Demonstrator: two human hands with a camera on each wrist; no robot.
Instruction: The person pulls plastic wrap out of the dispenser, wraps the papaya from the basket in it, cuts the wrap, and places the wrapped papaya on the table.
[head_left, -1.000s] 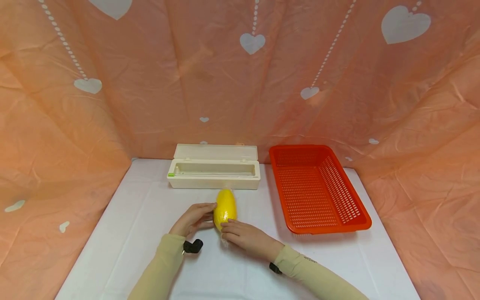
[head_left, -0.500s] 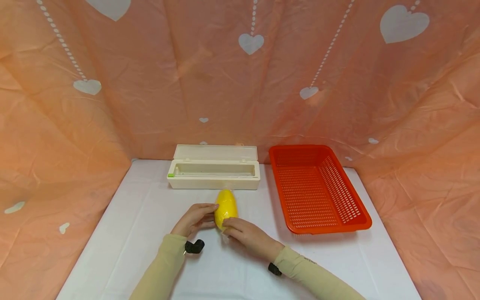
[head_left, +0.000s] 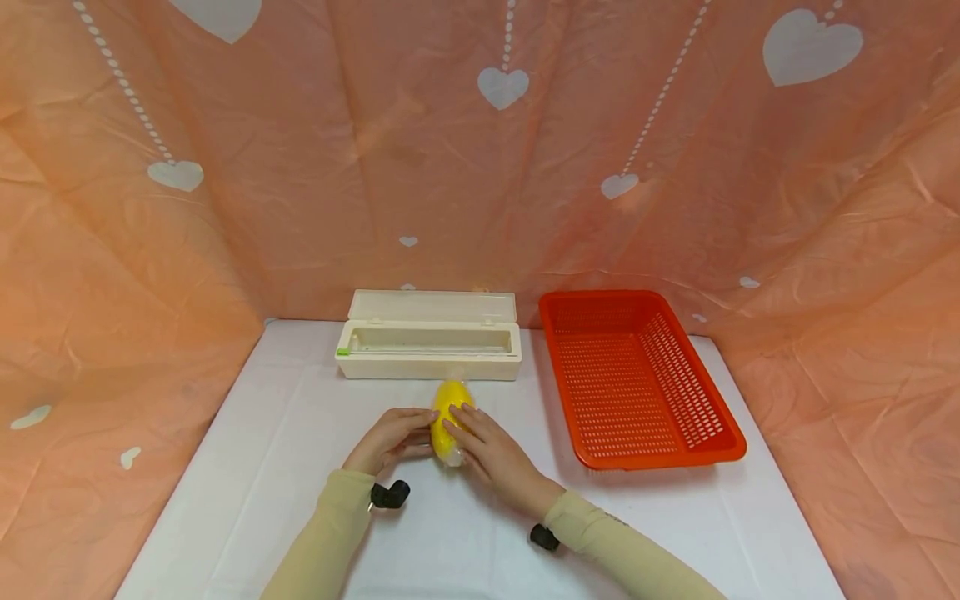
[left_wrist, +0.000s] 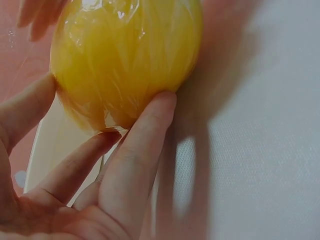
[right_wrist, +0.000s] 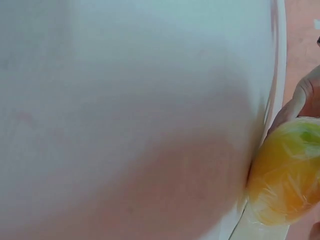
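A yellow oval fruit (head_left: 452, 393), mango-like and wrapped in clear plastic film, is between both hands near the middle of the white table. My left hand (head_left: 390, 437) holds its left side; in the left wrist view the thumb and fingers (left_wrist: 145, 145) press against the film around its lower end. My right hand (head_left: 501, 457) lies along the right side with extended fingers over the fruit's upper surface. In the right wrist view, the wrapped fruit (right_wrist: 282, 182) shows a greenish end, and most of my right hand is out of frame.
Behind the fruit stands a cream film dispenser box (head_left: 429, 367), its lid (head_left: 432, 306) raised and a small green slider (head_left: 343, 352) at the left. A red perforated basket (head_left: 615, 392) stands on the right. Pink heart-patterned cloth (head_left: 420, 183) encloses the table (head_left: 300, 392).
My right hand has moved from the fruit's near end up along its right side, its fingers straightening over the top. The fruit's near, film-covered end now shows. My left hand has barely moved.
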